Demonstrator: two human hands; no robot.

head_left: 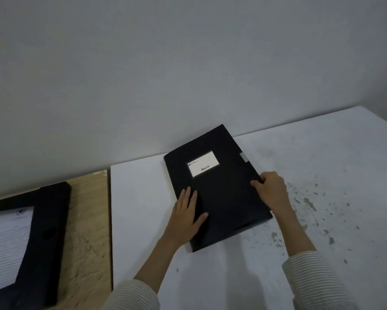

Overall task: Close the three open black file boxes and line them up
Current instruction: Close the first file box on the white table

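Note:
A black file box [224, 193] with a white label lies flat and shut on the white table top [233, 276], turned slightly askew. My left hand [187, 214] rests flat on its cover near the left edge, fingers spread. My right hand [271, 189] grips the box's right edge, fingers curled over the flap side. A second black file box [42, 238] lies open at the far left on a wooden surface [87, 220], with a printed sheet showing inside. A third box is out of view.
A plain grey wall runs close behind the table. The right part of the white top is stained with dark specks [311, 204]. The wooden surface meets the white top at a straight seam on the left.

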